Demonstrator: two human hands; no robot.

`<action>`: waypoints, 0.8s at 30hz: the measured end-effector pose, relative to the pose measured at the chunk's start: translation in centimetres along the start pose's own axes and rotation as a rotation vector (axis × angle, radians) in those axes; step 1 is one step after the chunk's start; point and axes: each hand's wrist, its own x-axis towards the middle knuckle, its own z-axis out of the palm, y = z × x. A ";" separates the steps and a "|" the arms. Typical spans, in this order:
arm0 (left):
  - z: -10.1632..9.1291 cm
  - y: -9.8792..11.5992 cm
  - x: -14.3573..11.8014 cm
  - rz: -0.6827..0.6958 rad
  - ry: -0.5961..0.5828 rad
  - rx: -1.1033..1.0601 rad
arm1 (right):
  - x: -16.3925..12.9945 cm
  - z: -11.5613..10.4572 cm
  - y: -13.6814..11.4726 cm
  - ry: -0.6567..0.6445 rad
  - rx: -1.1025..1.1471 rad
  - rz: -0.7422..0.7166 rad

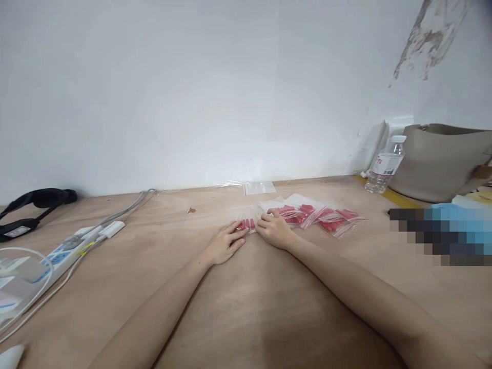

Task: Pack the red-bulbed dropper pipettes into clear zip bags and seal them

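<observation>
A small clear zip bag (246,219) with red pieces inside lies flat on the wooden table (238,307). My left hand (226,243) presses its fingertips on the bag's near left corner. My right hand (274,229) rests on the bag's right edge, fingers curled over it. Just right of that hand lies a spread row of several more filled bags (321,215) with red zip strips. An empty clear bag (259,188) lies by the wall behind them.
A white power strip (65,251) with cables lies at the left, a black strap (33,202) behind it. A water bottle (384,165) and a grey bag (442,161) stand at the back right. A blurred patch covers the right edge.
</observation>
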 end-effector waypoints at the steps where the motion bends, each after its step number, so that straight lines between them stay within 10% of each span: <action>1: 0.0 0.0 0.0 0.002 0.022 -0.002 | 0.0 0.0 0.0 -0.003 0.005 0.007; 8: 0.2 0.1 -0.1 0.004 0.226 -0.027 | -0.6 0.0 0.0 0.012 0.017 0.060; 24: 2.4 1.3 2.7 0.148 0.288 0.172 | -0.1 -0.2 -1.1 0.035 0.127 0.093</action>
